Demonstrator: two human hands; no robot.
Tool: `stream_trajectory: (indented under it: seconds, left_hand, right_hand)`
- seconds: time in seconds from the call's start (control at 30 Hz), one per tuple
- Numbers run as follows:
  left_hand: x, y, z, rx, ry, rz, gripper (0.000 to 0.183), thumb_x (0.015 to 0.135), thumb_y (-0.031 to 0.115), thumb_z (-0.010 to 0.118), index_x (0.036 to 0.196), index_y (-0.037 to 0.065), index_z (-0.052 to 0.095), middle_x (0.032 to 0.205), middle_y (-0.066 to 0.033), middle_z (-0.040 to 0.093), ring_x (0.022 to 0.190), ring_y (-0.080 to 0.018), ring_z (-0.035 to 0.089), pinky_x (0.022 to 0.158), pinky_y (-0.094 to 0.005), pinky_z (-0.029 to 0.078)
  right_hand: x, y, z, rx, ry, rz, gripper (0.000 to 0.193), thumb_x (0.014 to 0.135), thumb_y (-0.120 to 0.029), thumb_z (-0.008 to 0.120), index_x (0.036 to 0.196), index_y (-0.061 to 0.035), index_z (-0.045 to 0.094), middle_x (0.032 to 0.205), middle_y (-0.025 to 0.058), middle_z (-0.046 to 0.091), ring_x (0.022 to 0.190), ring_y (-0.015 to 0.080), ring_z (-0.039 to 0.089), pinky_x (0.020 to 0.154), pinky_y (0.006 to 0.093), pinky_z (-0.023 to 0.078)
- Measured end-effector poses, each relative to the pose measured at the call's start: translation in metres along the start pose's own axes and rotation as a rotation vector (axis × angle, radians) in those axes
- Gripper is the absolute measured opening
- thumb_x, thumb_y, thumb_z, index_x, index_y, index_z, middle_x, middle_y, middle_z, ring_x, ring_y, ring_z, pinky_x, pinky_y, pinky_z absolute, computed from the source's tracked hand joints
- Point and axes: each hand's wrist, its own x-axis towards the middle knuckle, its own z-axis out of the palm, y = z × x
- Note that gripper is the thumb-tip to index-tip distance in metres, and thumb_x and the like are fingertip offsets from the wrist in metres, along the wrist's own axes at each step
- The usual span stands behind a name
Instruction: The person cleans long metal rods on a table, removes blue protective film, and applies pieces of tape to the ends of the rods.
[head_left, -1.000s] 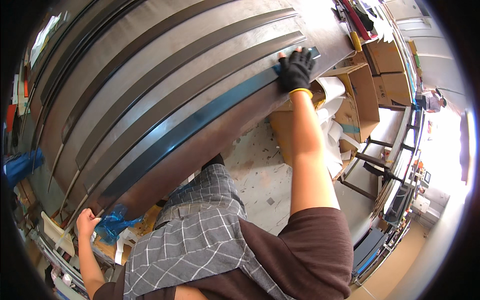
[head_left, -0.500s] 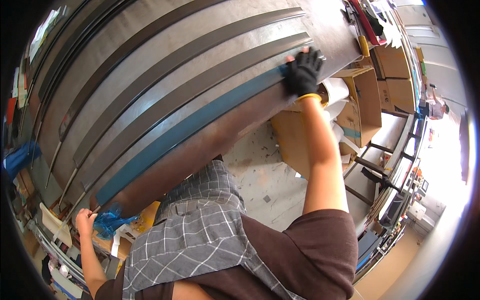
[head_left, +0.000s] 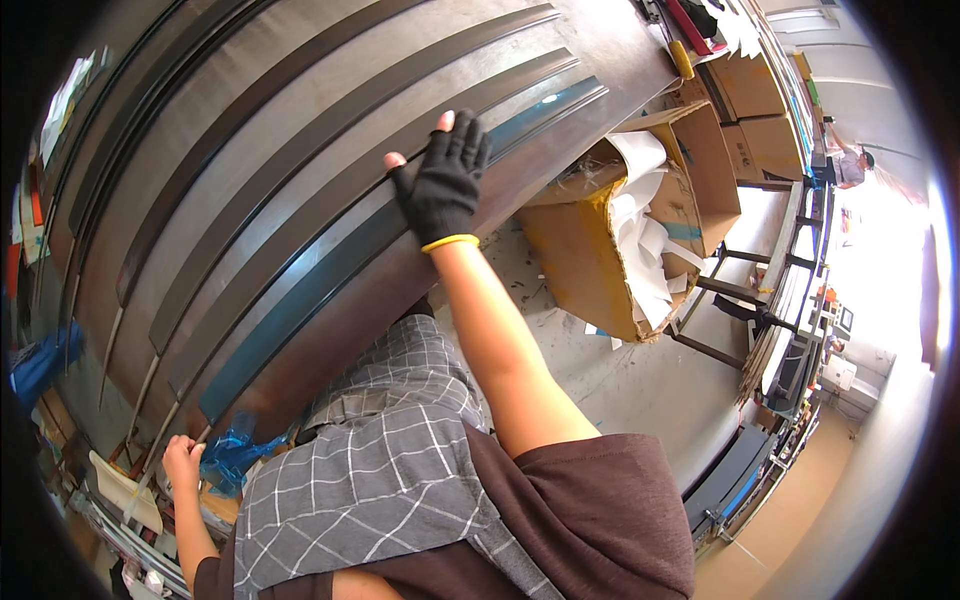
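Note:
A long strip with a blue face [head_left: 290, 325] lies along the near edge of the metal-topped table [head_left: 330, 375]. My right hand [head_left: 440, 180], in a black glove with bare thumb and fingertip showing, rests flat across the middle of this strip, fingers spread. At the strip's lower left end, my bare left hand [head_left: 183, 465] is closed, pinching the thin rod-like tip that sticks out there. Parallel to it lie several dark brown-grey strips [head_left: 330, 200], with thin rods protruding at their left ends. Crumpled blue film [head_left: 235, 455] hangs beside my left hand.
An open cardboard box [head_left: 570, 255] stuffed with white sheets [head_left: 640, 230] stands right of the table. Behind it are stacked cartons [head_left: 755, 95] and a metal rack [head_left: 730, 290]. A yellow-handled tool [head_left: 682, 60] lies at the far table corner. Another person [head_left: 850, 165] is far right.
My right hand has slid left and down along the blue strip, from its far right end to its middle. My left hand stays at the near end. The view has shifted slightly.

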Motion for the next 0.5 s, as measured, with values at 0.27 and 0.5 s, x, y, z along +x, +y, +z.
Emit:
stream_trajectory:
  seconds: [0.27,0.5]
  left_hand:
    - [0.006,-0.01,-0.003,0.114,-0.14,-0.094,0.022,0.066,0.013,0.08,0.074,0.0,0.063,0.081,-0.0164,0.062,0.078,-0.0359,0.061,0.07,-0.0437,0.048]
    - [-0.001,-0.033,0.002,0.168,-0.185,-0.185,0.022,0.064,0.011,0.079,0.077,-0.001,0.066,0.081,-0.0193,0.062,0.078,-0.0379,0.061,0.072,-0.0457,0.048]
  right_hand:
    - [0.126,0.151,-0.023,-0.1,0.045,0.014,0.094,0.088,-0.066,0.046,0.146,0.0061,0.03,0.153,0.0279,0.026,0.146,0.0416,0.015,0.119,0.0458,0.008]
    - [0.237,0.288,-0.03,-0.323,-0.077,0.185,0.097,0.087,-0.071,0.04,0.151,0.0,0.023,0.157,0.0221,0.021,0.147,0.0356,0.014,0.119,0.0448,0.01]
